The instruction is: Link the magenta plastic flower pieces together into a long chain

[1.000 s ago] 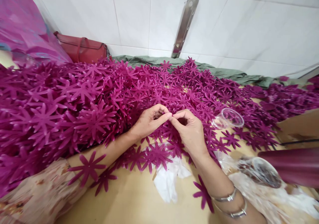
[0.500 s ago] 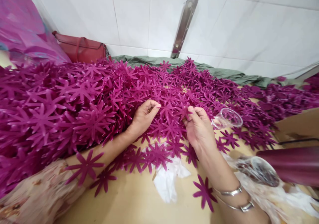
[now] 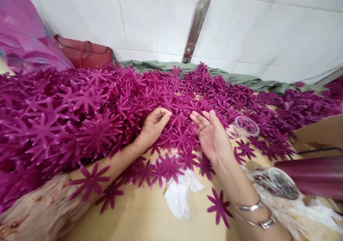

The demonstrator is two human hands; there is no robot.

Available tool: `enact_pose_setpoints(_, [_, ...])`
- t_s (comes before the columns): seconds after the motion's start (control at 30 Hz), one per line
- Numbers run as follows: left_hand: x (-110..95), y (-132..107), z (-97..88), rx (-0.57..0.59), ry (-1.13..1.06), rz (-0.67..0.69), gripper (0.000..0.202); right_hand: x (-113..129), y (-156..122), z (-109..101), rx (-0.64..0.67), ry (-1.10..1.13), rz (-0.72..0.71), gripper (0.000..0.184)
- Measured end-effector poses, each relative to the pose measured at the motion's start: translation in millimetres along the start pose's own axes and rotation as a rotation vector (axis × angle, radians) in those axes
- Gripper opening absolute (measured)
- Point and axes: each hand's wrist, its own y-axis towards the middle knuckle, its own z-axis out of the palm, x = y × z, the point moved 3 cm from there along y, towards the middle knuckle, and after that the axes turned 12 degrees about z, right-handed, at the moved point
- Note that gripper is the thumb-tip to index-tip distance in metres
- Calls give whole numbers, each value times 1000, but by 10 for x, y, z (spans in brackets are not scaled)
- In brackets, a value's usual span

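My left hand (image 3: 155,124) hovers over the middle of a broad heap of magenta flower-shaped petal pieces (image 3: 99,130). Its thumb and forefinger are pinched together; what lies between them, if anything, is too small to make out. Across from it, my right hand (image 3: 213,135) is open, palm turned up and fingers apart, with nothing in it. Two silver bangles (image 3: 252,207) circle the right wrist. One petal piece (image 3: 91,180) rests on my left forearm, and another loose piece (image 3: 219,207) lies beside my right forearm.
A clear plastic cup (image 3: 246,126) lies right of my right hand. Crumpled white tissue (image 3: 182,194) sits on the tabletop (image 3: 139,216). At right are a plastic bag (image 3: 289,212) and a dark magenta cylinder (image 3: 313,175). A red handbag (image 3: 85,53) stands against the tiled wall.
My right hand has opened from a pinch on a petal piece, its fingers spreading and the palm turning up. That piece no longer shows at its fingertips. My left hand stays nearly still, pinched.
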Motion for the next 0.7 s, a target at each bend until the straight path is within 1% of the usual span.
enact_pose_setpoints(0.1, [-11, 1, -7, -30, -28, 9, 23, 9, -37, 42, -19, -38, -67, 35])
enact_pose_setpoints(0.2, [-38, 6, -24, -91, -53, 44, 22, 9, -70, 68, -31, -149, -125, 39])
enact_pose_setpoints(0.27, [-70, 6, -33, -126, -42, 90, 21, 34, -109, 85, -48, -276, -231, 36])
enact_pose_setpoints(0.33, [-107, -1, -30, -135, -19, 138, 21, 86, -184, 126, -76, -456, -402, 30])
enact_pose_setpoints(0.4, [-139, -16, -16, -117, -8, 167, 20, 141, -291, 203, -95, -668, -594, 23])
enact_pose_setpoints(0.47, [-161, -36, 6, -72, -9, 178, 19, 176, -402, 295, -81, -849, -768, 13])
enact_pose_setpoints(0.53, [-171, -58, 26, -12, -7, 183, 17, 183, -483, 368, -53, -971, -890, 8])
enact_pose_setpoints(0.6, [-171, -79, 42, 51, 7, 187, 16, 169, -516, 402, -42, -1046, -938, 7])
enact_pose_setpoints(0.7, [-164, -105, 58, 120, 22, 187, 14, 138, -501, 390, -66, -1098, -930, 6])
